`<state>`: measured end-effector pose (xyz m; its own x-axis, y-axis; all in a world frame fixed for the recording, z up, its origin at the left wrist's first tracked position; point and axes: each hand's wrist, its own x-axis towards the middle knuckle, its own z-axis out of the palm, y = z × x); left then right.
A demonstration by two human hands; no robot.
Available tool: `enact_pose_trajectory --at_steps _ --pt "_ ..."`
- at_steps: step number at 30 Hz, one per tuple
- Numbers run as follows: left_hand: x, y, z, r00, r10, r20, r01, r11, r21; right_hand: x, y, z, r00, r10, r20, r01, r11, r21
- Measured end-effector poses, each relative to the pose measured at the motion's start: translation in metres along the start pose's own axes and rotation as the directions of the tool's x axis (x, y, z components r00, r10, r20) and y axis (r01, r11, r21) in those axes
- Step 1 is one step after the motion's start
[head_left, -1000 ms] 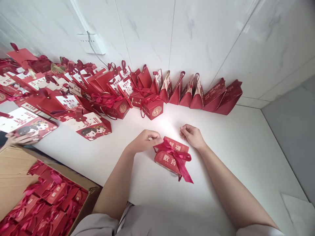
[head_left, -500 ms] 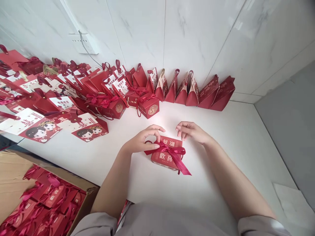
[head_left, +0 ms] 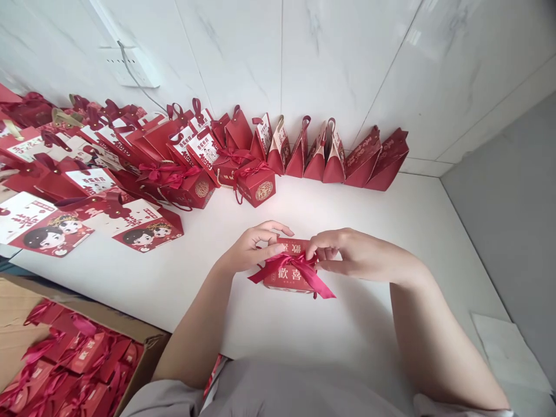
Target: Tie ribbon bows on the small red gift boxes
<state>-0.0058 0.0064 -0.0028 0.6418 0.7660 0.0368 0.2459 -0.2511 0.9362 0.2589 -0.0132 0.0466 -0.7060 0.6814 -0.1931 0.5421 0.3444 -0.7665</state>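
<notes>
A small red gift box (head_left: 289,282) with pale lettering lies on the white table in front of me, a magenta ribbon (head_left: 320,285) tied in a bow across its top. My left hand (head_left: 256,248) is at the box's left side, its thumb and forefinger closed on the ribbon and its other fingers extended over the box's far edge. From the right, my right hand (head_left: 351,253) grips the bow's right side, fingers curled in. Part of the bow is hidden behind my fingertips.
Along the tiled wall stands a long row of red gift boxes (head_left: 304,156) with ribbon handles. A cardboard carton (head_left: 147,353) at lower left holds several more ribboned boxes. Above the row, a cable runs from a wall socket (head_left: 130,66). A pale sheet (head_left: 499,341) lies at right.
My right hand has come in from the right and taken hold of the bow. The ribbon's left end now sticks out to the left of the box. The view has shifted slightly.
</notes>
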Motion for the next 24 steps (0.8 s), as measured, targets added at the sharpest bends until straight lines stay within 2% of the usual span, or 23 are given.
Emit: enact_pose_trajectory --at_steps 6,12,15,18,22,24 --pt "0.0020 -0.0032 0.0011 0.997 0.007 -0.073 -0.009 0.999 -0.035 0.0043 0.0027 0.0041 0.988 -0.003 -0.154 -0.012 0.995 -0.099" --pt "0.0006 -0.0037 0.0018 0.999 0.037 -0.013 -0.039 0.985 -0.166 0.0020 0.0028 0.0012 0.968 -0.049 -0.246 0.021 0.993 -0.116" --pt "0.0008 -0.0039 0.0019 1.000 0.024 -0.002 -0.024 0.985 -0.173 0.0002 0.0021 -0.0015 0.970 -0.076 -0.230 0.054 0.993 -0.103" --pt "0.0020 -0.0035 0.0032 1.000 -0.005 -0.014 0.003 0.990 -0.141 0.0000 0.0010 -0.0033 0.982 -0.047 -0.185 0.041 0.998 -0.038" --pt "0.0055 -0.0026 0.0076 0.990 -0.093 -0.108 0.083 0.992 -0.093 0.0013 0.0007 -0.0029 0.999 0.004 -0.039 -0.001 0.998 0.071" --pt "0.0076 -0.0024 0.0095 0.977 -0.116 -0.179 0.110 0.993 -0.045 0.0020 0.0015 -0.0024 1.000 -0.001 -0.026 0.002 0.998 0.058"
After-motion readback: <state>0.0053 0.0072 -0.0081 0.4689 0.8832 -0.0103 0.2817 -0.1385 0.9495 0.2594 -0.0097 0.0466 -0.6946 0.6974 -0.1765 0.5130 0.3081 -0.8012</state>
